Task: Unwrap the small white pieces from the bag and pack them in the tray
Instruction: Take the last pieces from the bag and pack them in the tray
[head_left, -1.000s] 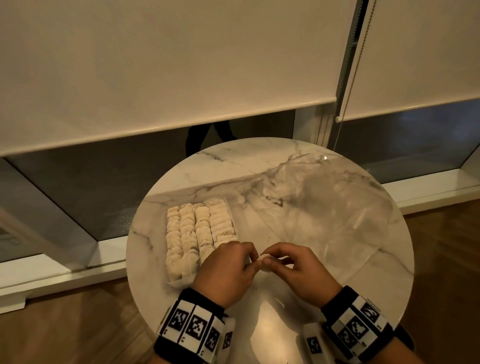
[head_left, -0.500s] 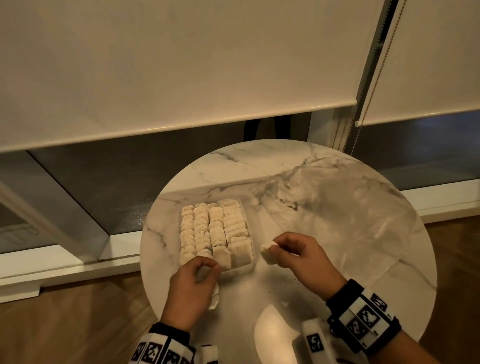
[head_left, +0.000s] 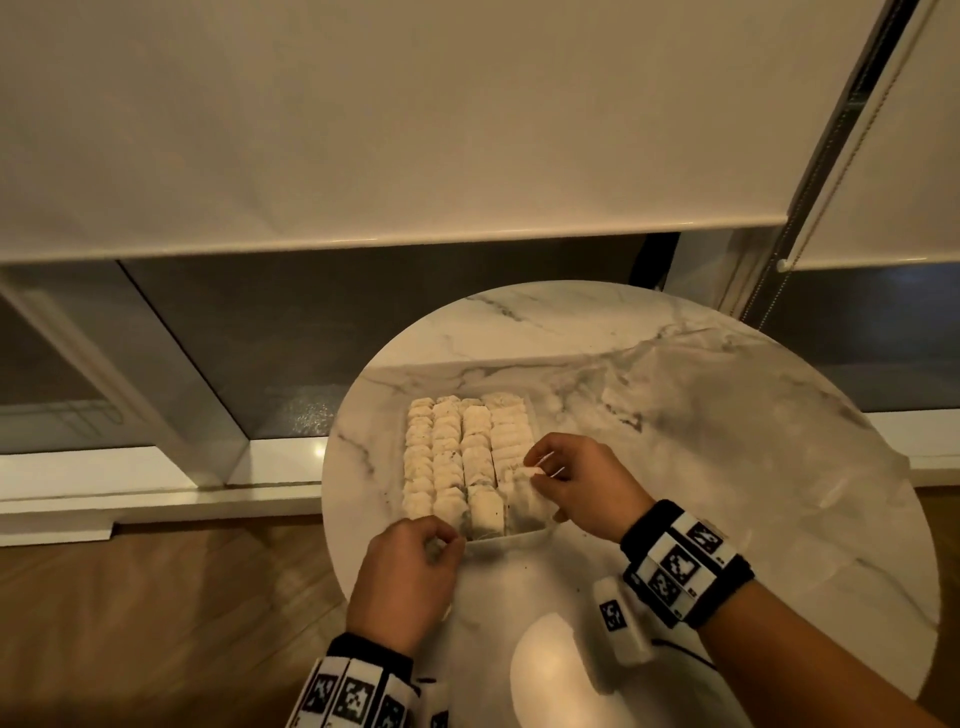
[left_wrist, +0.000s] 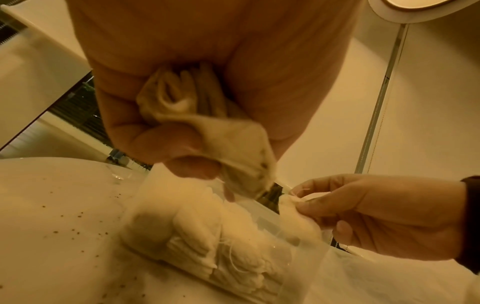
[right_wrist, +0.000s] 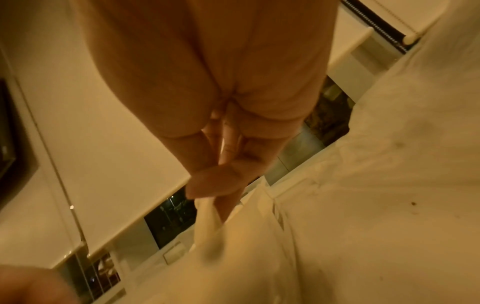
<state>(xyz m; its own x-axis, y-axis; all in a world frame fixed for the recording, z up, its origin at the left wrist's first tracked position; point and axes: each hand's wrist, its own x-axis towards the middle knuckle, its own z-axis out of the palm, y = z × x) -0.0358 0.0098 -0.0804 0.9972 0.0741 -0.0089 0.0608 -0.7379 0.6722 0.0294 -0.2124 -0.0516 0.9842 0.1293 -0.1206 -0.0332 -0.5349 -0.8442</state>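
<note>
- Worktop (head_left: 597, 343): round, marble-patterned; dark specks lying on it near the tray in the left-wrist view.
- Tray (head_left: 519, 535): clear plastic, sitting at approx. 9 o'clock from worktop centre; holding four rows of small white pieces (head_left: 449, 457) running 12-to-6 o'clock, packed touching one another.
- Right hand (head_left: 582, 480): hovering over the tray's 3 o'clock side; thumb & forefingers pinching one white piece (head_left: 530, 472) just above the rightmost row, at that row's near end. Left-wrist view confirming the pinch (left_wrist: 296, 202); remaining fingers loosely curled below.
- Left hand (head_left: 410, 577): sitting at the tray's 6–7 o'clock corner, just beside its rim; fingers (left_wrist: 145, 139) curling around crumpled wrappers (left_wrist: 182, 98), bunched in the palm w/ one end sticking out past the fingertips toward the tray.
- Bag (head_left: 727, 441): clear plastic, lying flat & crinkled over the worktop's 1–4 o'clock portion, beside the tray; contents cannot be made out.
- Background: roller blinds (head_left: 363, 130) w/ bead chain (head_left: 795, 228) at 12–1 o'clock, dark window glass below, wood floor (head_left: 156, 623) at 7–8 o'clock.
- Both wrists wearing black bands (head_left: 680, 566) w/ square b/w markers.
</note>
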